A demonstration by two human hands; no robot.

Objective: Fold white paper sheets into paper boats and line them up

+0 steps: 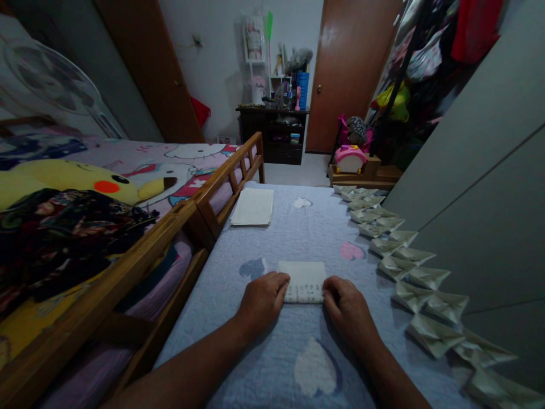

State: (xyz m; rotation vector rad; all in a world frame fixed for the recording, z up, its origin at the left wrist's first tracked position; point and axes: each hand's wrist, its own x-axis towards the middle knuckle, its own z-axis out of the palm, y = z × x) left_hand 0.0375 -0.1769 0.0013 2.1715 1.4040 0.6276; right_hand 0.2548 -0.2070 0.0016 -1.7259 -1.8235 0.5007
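Note:
A folded sheet of paper (302, 275) lies on the pale blue quilted bed cover (306, 227), with rows of dark writing across its nearer half. My left hand (264, 298) pinches its left edge between thumb and fingers. At the right edge, my right hand (347, 307) grips the paper in the same way, fingers curled. Farther off to the left rests a stack of flat paper sheets (253, 207). Along the right side of the bed run rows of folded paper boats (434, 335), several of them, standing close together.
A wooden bed rail (200, 199) borders the left side, with another bed beyond it holding a yellow plush toy (85, 176) and dark patterned cloth (63, 238). On the right stands a pale cabinet (489, 227). A dark low cabinet (272, 136) is against the far wall.

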